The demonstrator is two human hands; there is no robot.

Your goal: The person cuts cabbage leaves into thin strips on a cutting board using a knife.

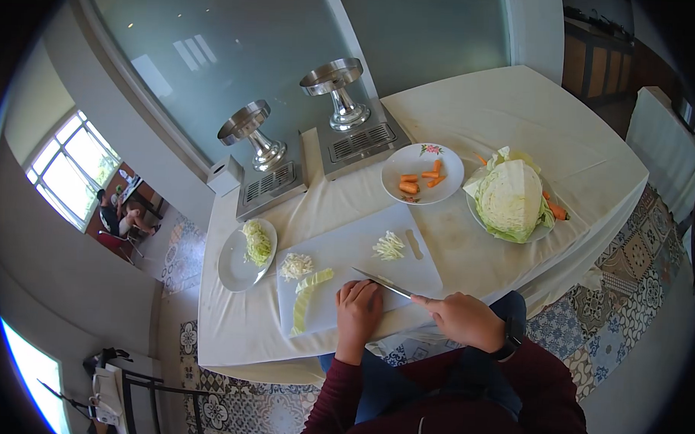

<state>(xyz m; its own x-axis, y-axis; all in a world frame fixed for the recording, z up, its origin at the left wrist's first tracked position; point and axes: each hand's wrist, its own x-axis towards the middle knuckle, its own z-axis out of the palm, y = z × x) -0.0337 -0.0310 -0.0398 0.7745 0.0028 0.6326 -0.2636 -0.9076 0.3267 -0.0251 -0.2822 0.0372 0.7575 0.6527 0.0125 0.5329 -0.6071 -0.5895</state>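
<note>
My right hand (460,317) is closed round the handle of a knife (383,282), whose blade points up and left over the white cutting board (346,247). Beside the blade, my left hand (359,308) rests on the board with fingers curled down; whatever lies under them is hidden. On the board are a pile of shredded cabbage (389,247) near the handle slot, a pile of chopped pale bits (296,266) and a long pale-green cabbage strip (306,300) at the left.
A plate (235,270) with shredded cabbage stands left. Behind are a floral bowl (397,164) of carrot pieces, a large cut cabbage (509,196) on a plate, a carrot (557,212), and two metal stands (267,151) (349,114). A person (110,212) sits far left.
</note>
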